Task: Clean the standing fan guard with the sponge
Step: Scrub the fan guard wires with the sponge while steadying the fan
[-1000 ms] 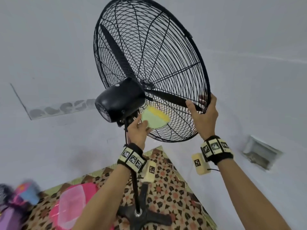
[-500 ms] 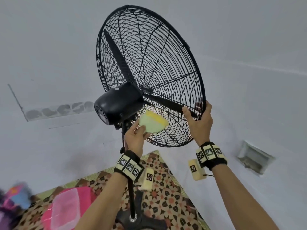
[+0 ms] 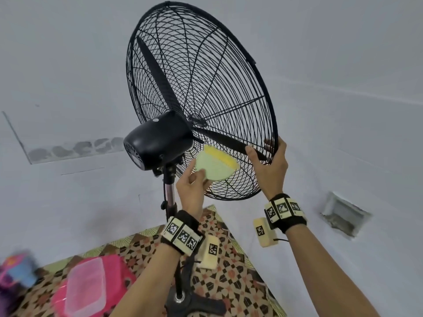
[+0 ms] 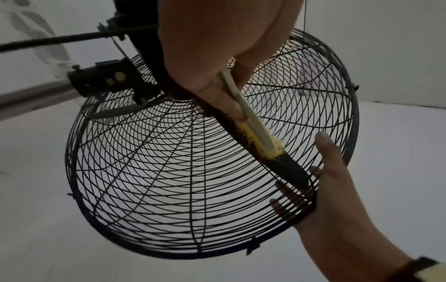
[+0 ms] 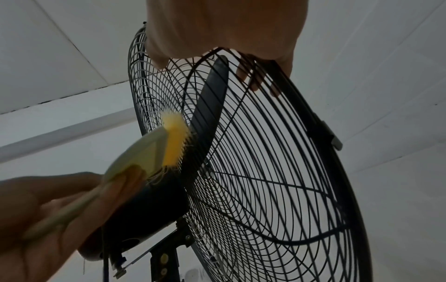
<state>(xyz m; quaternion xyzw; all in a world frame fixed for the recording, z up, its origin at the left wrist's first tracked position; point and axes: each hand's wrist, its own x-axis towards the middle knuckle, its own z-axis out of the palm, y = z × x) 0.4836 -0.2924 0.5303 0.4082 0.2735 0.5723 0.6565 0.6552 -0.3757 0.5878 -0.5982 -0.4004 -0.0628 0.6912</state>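
Up high, left hand (image 3: 191, 188) pinches the sponge (image 3: 215, 167) against the fan guard (image 3: 206, 65) while right hand (image 3: 271, 167) grips its rim

A pale grey floor (image 3: 68, 202) carries everything. On it lies a patterned mat (image 3: 229, 282) of brown, cream and red star tiles with a green-gold edge. The black cross-shaped base of the standing fan (image 3: 190, 303) sits on the mat, its pole rising upright. Beside the base lies a pink plastic box with a clear lid (image 3: 87, 289). A blurred pink-and-blue object (image 3: 16, 268) sits at the mat's left edge.
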